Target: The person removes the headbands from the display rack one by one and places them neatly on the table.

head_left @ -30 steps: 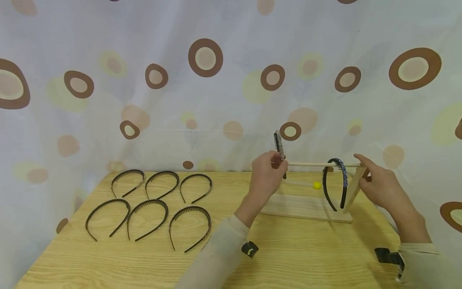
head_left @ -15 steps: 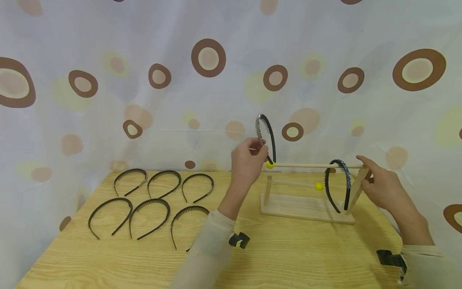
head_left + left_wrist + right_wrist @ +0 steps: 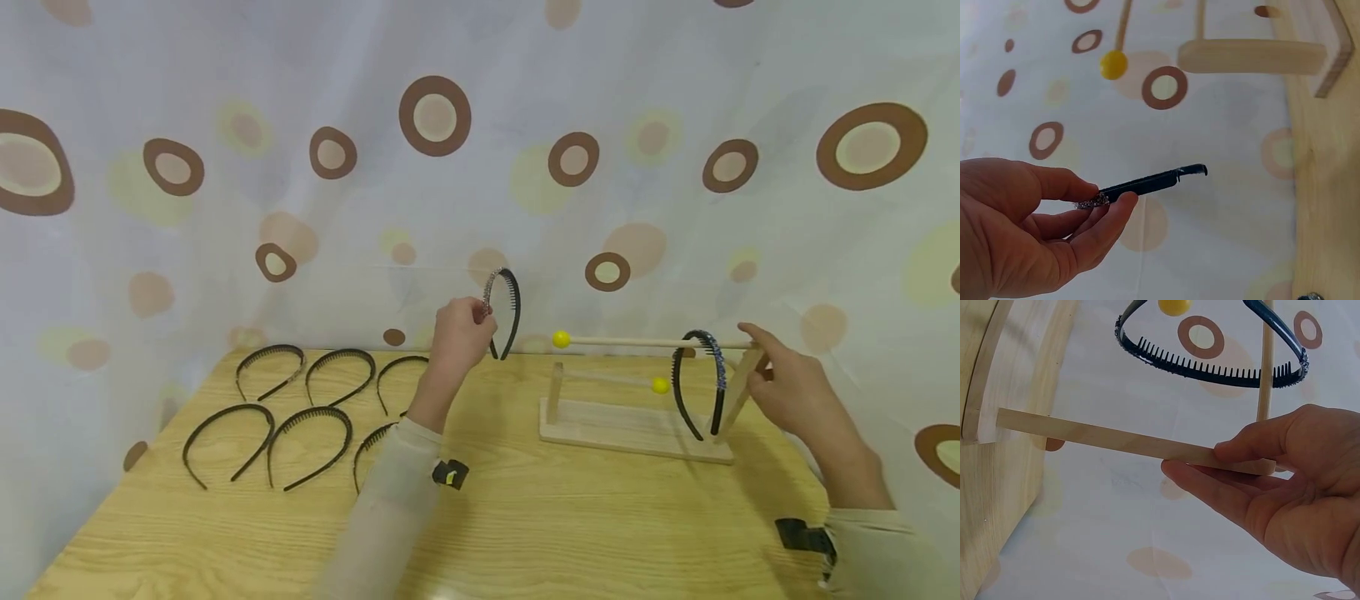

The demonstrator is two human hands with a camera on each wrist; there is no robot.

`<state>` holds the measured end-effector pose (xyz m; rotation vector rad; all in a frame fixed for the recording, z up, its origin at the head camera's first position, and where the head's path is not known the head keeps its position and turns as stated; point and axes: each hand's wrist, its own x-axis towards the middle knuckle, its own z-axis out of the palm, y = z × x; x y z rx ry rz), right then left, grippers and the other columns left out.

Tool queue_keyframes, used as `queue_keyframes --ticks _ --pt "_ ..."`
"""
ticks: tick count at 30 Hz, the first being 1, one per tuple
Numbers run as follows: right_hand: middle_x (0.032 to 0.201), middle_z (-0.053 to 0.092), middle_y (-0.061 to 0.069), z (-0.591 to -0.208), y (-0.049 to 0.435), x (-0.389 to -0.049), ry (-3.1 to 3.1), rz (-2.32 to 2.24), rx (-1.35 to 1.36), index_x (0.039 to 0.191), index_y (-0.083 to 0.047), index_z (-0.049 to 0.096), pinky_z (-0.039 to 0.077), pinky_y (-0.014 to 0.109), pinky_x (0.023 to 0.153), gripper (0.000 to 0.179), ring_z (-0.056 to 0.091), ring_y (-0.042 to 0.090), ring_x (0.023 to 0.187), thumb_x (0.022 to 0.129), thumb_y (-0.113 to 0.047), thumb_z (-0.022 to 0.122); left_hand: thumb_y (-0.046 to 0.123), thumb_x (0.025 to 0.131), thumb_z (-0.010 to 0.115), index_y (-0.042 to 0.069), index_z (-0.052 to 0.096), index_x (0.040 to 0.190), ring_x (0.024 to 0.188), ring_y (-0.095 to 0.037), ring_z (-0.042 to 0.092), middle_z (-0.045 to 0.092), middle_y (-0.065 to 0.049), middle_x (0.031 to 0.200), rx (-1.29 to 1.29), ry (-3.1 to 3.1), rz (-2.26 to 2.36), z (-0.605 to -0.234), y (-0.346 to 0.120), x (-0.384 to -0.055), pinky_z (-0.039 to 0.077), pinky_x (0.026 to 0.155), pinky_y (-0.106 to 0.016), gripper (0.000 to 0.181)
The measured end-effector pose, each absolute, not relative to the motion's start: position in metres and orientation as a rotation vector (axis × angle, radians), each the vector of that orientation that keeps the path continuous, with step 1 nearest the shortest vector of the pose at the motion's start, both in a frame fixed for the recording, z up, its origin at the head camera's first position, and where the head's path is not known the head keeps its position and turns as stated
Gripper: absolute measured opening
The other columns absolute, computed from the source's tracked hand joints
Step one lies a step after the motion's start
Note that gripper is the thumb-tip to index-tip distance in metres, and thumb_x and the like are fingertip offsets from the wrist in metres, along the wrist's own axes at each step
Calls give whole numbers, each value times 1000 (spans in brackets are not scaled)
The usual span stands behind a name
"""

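Observation:
My left hand pinches a black toothed headband with silver glitter on one side, held upright in the air left of the wooden rack. In the left wrist view, thumb and fingers close on the glittered part of the headband. My right hand grips the top of the rack's right upright; the right wrist view shows thumb and fingers on either side of this wooden post. A blue-glittered headband hangs over the rack's upper rod, close to the right hand.
Several black headbands lie in two rows on the left of the table, partly covered by the left arm. The rack's base stands at the right, with yellow balls on its rod ends. A patterned curtain hangs behind.
The silver-glittered headband has come off the left end of the upper rod and moved left with my left hand, then slightly down. My right hand stays on the upright.

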<state>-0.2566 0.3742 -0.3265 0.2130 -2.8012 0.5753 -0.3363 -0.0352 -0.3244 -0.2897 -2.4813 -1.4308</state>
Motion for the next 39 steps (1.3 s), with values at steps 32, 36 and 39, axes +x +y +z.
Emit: queue_keyframes --ticks 32,36,39 --pt "116 51 41 -323 377 -257 -2787 609 188 162 -2 16 36 33 41 72 38 20 46 95 4 42 -13 93 54 -12 38 147 73 -33 73 68 -20 81 -259 -3008 -1216 -417 -75 -395 58 58 -31 57" --pt "115 51 41 -323 373 -257 -2784 622 188 161 -2 16 36 32 41 72 38 20 47 95 5 43 -13 92 55 -14 53 130 68 -29 72 61 -11 69 -245 -3042 -1144 -421 -80 -398 54 53 -29 38" --pt "114 51 40 -324 371 -259 -2783 633 188 161 -2 17 36 32 41 72 38 19 46 95 5 43 -13 93 55 -13 57 124 67 -28 71 60 -12 73 -200 -3056 -1136 -422 -83 -399 53 51 -27 31"
